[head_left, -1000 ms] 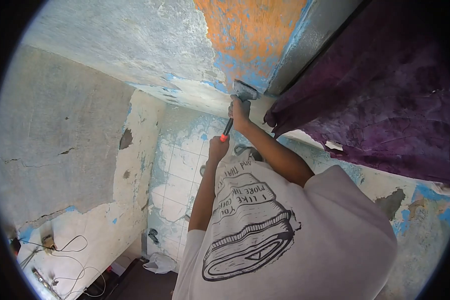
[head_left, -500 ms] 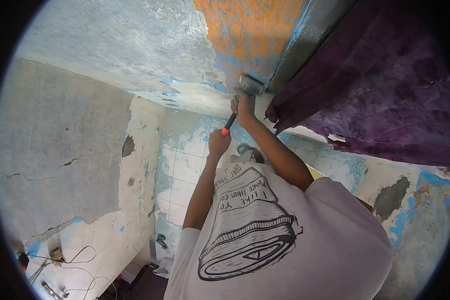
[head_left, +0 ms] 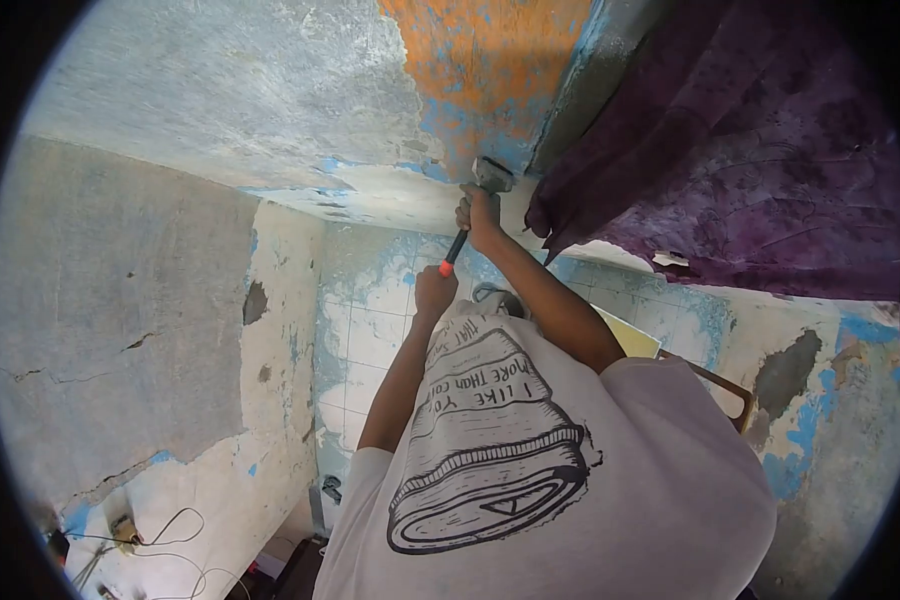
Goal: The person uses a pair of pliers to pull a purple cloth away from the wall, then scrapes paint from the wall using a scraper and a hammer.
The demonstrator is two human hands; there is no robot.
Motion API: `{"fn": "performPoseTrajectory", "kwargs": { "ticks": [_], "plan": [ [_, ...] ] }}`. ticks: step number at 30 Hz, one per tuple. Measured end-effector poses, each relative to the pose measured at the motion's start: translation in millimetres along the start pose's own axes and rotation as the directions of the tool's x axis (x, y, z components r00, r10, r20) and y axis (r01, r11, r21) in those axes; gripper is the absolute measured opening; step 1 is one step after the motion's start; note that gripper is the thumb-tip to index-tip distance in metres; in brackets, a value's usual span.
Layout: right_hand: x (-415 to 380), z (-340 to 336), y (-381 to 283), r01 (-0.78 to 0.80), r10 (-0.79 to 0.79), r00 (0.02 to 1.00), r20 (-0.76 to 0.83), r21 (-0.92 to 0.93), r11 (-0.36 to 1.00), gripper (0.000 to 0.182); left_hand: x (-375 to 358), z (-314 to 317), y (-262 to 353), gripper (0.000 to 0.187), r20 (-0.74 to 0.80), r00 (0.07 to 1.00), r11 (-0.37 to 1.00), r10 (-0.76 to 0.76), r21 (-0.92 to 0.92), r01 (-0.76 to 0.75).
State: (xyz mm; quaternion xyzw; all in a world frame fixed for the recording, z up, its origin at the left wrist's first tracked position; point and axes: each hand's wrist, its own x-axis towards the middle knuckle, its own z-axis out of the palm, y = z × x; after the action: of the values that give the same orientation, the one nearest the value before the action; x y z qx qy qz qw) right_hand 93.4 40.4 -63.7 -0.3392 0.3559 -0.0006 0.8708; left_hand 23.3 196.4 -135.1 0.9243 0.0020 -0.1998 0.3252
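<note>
Both my hands grip a long-handled scraper with a black shaft, a red-orange band and a wide grey head. My right hand is closed around the shaft just below the head. Lower down, at the red-banded end, my left hand is wrapped round the handle. The scraper's head is at the lower part of the wall ahead, close below a patch of orange and blue paint. Whether its edge touches the wall is hard to tell.
A purple cloth hangs to the right, near the scraper's head. The left wall has cracks and peeling paint. Loose wires hang at lower left. White tiles cover the floor, and a wood-edged object shows behind my right shoulder.
The scraper's head has turned slightly and shifted a little left and down, with both hands still on the handle. The whole view has shifted slightly, showing more of the wood-edged object.
</note>
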Motion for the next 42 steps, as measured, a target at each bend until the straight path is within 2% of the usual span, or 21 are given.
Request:
{"fn": "performPoseTrajectory", "kwargs": {
  "ticks": [2, 3, 6, 8, 9, 12, 15, 16, 18, 22, 24, 25, 26, 28, 30, 32, 34, 35, 38, 39, 42],
  "plan": [
    [-11.8, 9.0, -14.2, 0.118, -0.124, 0.987, 0.105, 0.061, 0.991, 0.032, -4.4, -22.1, 26.6, 0.029, -0.028, 0.997, 0.997, 0.078, 0.021, -0.078],
    [-9.8, 6.8, -13.3, 0.115, -0.120, 0.987, 0.104, 0.058, 0.992, 0.032, -5.5, -25.5, 35.0, 0.028, -0.052, 0.991, 0.992, 0.127, 0.007, -0.126],
    [0.1, -1.1, -3.2, 0.139, -0.143, 0.980, 0.138, 0.038, 0.990, 0.030, -0.2, -6.3, 10.3, 0.025, -0.023, 0.999, 0.997, 0.037, 0.073, -0.035],
    [15.1, -13.9, 16.7, -0.057, 0.051, 0.997, 0.064, 0.082, 0.995, 0.030, -2.8, -7.2, -1.3, 0.025, -0.019, 0.999, 0.996, 0.029, 0.088, -0.027],
    [14.1, -12.1, 15.6, -0.067, 0.061, 0.996, 0.064, 0.094, 0.993, 0.030, -2.4, -9.3, -4.4, 0.025, -0.012, 1.000, 0.995, 0.011, 0.103, -0.010],
    [-4.3, -0.7, -4.6, 0.020, -0.036, 0.990, 0.135, 0.118, 0.993, 0.029, -5.4, -20.0, 12.2, 0.026, -0.054, 0.996, 0.995, 0.071, 0.075, -0.067],
    [-5.4, 1.9, -8.5, 0.075, -0.084, 0.989, 0.120, 0.080, 0.994, 0.028, -3.4, -22.2, 18.8, 0.026, -0.031, 0.996, 0.995, 0.088, 0.047, -0.086],
    [1.7, -1.5, 0.2, 0.072, -0.082, 0.989, 0.123, 0.081, 0.994, 0.028, -2.9, -17.6, 10.4, 0.026, -0.034, 0.996, 0.995, 0.085, 0.049, -0.084],
    [7.4, -1.3, 13.6, -0.028, 0.024, 0.997, 0.068, 0.059, 0.998, 0.032, -4.7, -15.1, -0.5, 0.025, -0.019, 1.000, 0.995, -0.010, 0.100, 0.012],
    [-6.3, 8.1, -3.4, -0.018, 0.017, 1.000, 0.013, 0.039, 0.999, 0.034, -6.2, -19.8, 10.9, 0.026, -0.010, 1.000, 0.998, 0.027, 0.058, -0.026],
    [-20.0, 15.8, -23.7, 0.118, -0.125, 0.987, 0.097, 0.072, 0.990, 0.034, 0.0, -25.7, 26.0, 0.027, -0.058, 0.984, 0.983, 0.171, 0.075, -0.166],
    [-15.9, 12.7, -19.6, 0.141, -0.150, 0.981, 0.122, 0.077, 0.987, 0.034, -1.7, -22.0, 20.6, 0.027, -0.058, 0.986, 0.985, 0.159, 0.071, -0.155],
    [-11.2, 6.9, -8.8, 0.135, -0.144, 0.982, 0.123, 0.076, 0.988, 0.034, -2.3, -19.4, 14.5, 0.028, -0.042, 0.993, 0.990, 0.112, 0.088, -0.108],
    [2.7, 0.2, 6.2, 0.012, -0.017, 0.999, 0.050, 0.094, 0.996, 0.035, 2.7, -13.5, 3.1, 0.030, -0.035, 0.996, 0.991, 0.079, 0.109, -0.075],
    [5.7, -0.4, 6.8, -0.001, -0.003, 0.999, 0.038, 0.095, 0.995, 0.035, -6.4, -13.0, 0.0, 0.029, -0.030, 0.999, 0.994, 0.012, 0.113, -0.008],
    [2.6, -2.1, 2.8, -0.025, 0.023, 1.000, 0.018, 0.091, 0.996, 0.034, -4.8, -21.1, 11.2, 0.028, -0.039, 0.999, 0.992, 0.018, 0.124, -0.014],
    [-13.9, 4.2, -21.4, 0.089, -0.107, 0.988, 0.112, 0.151, 0.984, 0.033, 0.2, -31.3, 27.7, 0.026, -0.016, 0.992, 0.987, 0.124, 0.108, -0.122],
    [-13.4, 3.5, -19.1, 0.097, -0.119, 0.984, 0.135, 0.156, 0.983, 0.032, -3.4, -36.9, 32.3, 0.026, -0.009, 0.994, 0.990, 0.108, 0.094, -0.107],
    [9.0, -6.8, 8.7, 0.005, -0.016, 0.997, 0.080, 0.145, 0.989, 0.032, -2.5, -16.8, 1.2, 0.028, -0.067, 0.998, 0.993, 0.012, 0.121, -0.003],
    [6.3, -5.5, 7.4, 0.007, -0.019, 0.996, 0.085, 0.142, 0.990, 0.032, -8.6, -21.5, 1.4, 0.029, -0.012, 1.000, 0.993, -0.005, 0.122, 0.006],
    [1.3, -3.1, -1.4, -0.054, 0.049, 0.998, 0.046, 0.114, 0.992, 0.032, -15.5, -24.2, 14.8, 0.028, -0.017, 1.000, 0.995, 0.013, 0.098, -0.011]
  ]
}}
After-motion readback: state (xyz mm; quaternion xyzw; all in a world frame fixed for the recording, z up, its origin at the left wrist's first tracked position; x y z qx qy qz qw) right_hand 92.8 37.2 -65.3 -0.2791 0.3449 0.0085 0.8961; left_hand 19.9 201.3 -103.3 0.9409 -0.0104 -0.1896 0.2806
